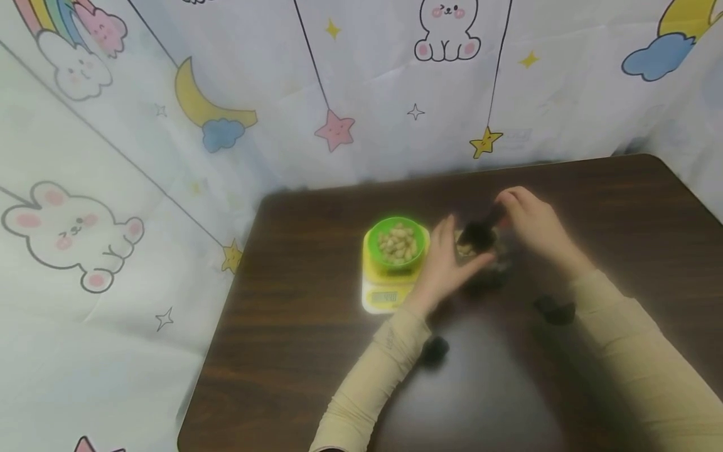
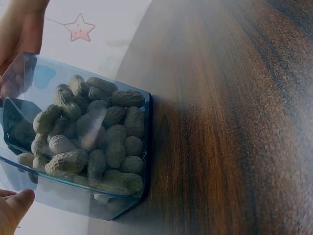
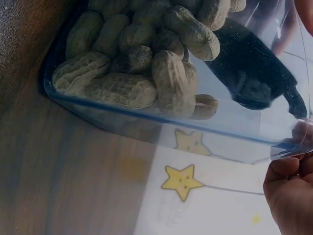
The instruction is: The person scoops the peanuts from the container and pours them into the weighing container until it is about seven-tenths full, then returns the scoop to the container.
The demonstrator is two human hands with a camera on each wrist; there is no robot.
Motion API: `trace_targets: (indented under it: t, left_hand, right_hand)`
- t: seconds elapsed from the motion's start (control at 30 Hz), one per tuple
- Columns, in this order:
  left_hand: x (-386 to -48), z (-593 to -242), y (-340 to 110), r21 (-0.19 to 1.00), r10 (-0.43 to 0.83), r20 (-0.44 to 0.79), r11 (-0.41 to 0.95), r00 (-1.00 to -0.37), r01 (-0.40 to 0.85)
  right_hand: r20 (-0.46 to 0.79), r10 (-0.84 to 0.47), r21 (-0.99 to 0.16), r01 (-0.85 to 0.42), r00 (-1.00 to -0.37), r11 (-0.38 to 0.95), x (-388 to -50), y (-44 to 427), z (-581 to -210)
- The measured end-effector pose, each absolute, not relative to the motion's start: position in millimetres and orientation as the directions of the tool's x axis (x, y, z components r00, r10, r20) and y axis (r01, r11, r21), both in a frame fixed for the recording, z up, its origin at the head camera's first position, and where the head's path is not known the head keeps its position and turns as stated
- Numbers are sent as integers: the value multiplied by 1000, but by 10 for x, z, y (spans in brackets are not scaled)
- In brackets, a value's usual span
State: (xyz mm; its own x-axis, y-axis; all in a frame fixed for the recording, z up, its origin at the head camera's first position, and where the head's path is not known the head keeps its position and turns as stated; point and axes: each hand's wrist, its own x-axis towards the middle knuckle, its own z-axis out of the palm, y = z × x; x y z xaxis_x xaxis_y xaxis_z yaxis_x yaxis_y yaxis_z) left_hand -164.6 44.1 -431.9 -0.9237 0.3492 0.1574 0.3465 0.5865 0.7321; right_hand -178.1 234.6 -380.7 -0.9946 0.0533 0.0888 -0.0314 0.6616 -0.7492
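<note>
A clear box of unshelled peanuts stands on the table, its near wall see-through in both wrist views. My left hand holds the box from the left, fingers and thumb spread around its corner. In the left wrist view the left thumb lies by the box's edge. A black scoop dips into the box. Its handle is gripped by my right hand, raised over the box's right side. Seen from the right wrist, the scoop's dark bowl is beside the peanuts.
Left of the box, a yellow and white kitchen scale carries a green bowl of peanuts. Its display digits are blurred. The brown table meets a patterned cloth at its back and left.
</note>
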Motion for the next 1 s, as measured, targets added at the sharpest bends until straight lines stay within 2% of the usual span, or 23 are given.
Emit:
trace_targets:
  t: [0.27,0.67,0.9,1.0]
  left_hand:
    - [-1641,-4297,441,735,354,151,584,-923,344]
    - [-1634,-4293,440,738,349,150,583,-925,340]
    - [-1635,-4295,432,738,349,152,582,-925,341]
    - [-1632,-4291,428,732,352,149,588,-924,343]
  right_hand:
    - [-19,102,-861,68,-995,504,-1753,2398,-3852]
    - [53,12,-832,-37,-999,554,-1719,2404,-3864]
    - [-39,66,-952,57,-997,302,-1728,2424,-3948]
    - [-31,80,-950,54,-996,306,-1734,2454,-3968]
